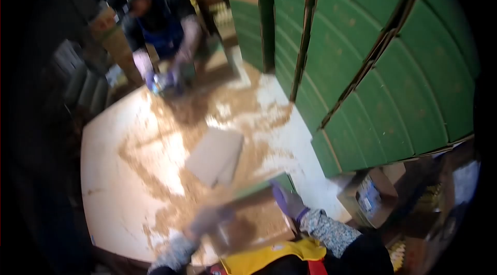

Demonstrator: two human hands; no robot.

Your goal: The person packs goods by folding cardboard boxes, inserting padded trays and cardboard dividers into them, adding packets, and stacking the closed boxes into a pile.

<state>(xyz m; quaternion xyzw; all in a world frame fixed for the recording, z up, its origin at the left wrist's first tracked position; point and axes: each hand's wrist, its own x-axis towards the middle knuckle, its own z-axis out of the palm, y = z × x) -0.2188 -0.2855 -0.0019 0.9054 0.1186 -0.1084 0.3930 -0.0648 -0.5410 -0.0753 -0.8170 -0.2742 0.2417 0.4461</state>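
Observation:
A shallow open cardboard box [283,237] with a green side stands at the table's near edge, in front of my body. My right hand [288,201], in a purple-grey glove, grips the box at its far right corner. My left hand [209,220], also gloved, is at the box's left side and smeared by motion, so its fingers cannot be made out. Brown loose material shows inside the box, too blurred to name. Beyond it lies a flat piece of cardboard [215,156] on the table.
Brown crumbly material is scattered over the white table [111,166]. Green cardboard boxes [352,68] are stacked high along the right. Across the table a co-worker [165,31] in a blue apron handles something blurred. An open carton [370,197] sits below the stack at right.

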